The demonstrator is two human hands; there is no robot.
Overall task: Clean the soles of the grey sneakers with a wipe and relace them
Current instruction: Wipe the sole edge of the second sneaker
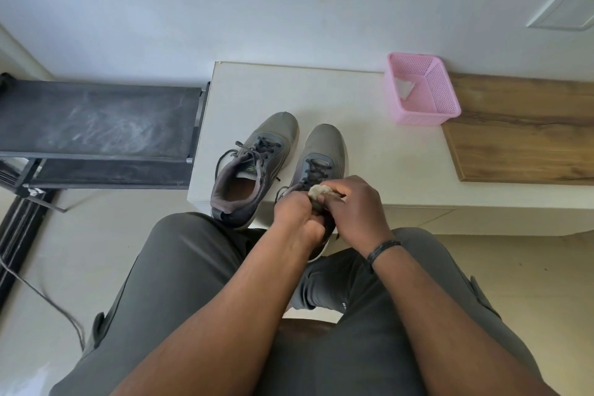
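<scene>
Right sneaker [321, 154]: upright on white bench [369, 138]. Left hand [297, 214], right hand [356, 206]: fingers curled over its collar, apparently pinching crumpled wipe [318, 191]. Left sneaker [257, 164]: just beside, laces loose.

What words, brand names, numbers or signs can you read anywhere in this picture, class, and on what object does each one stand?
No text can be read.
Left sneaker: a small green mark on the insole, too blurred to read.
Trousers: a tiny white mark near the knee, too small to read.
Pink basket: no lettering visible.
</scene>
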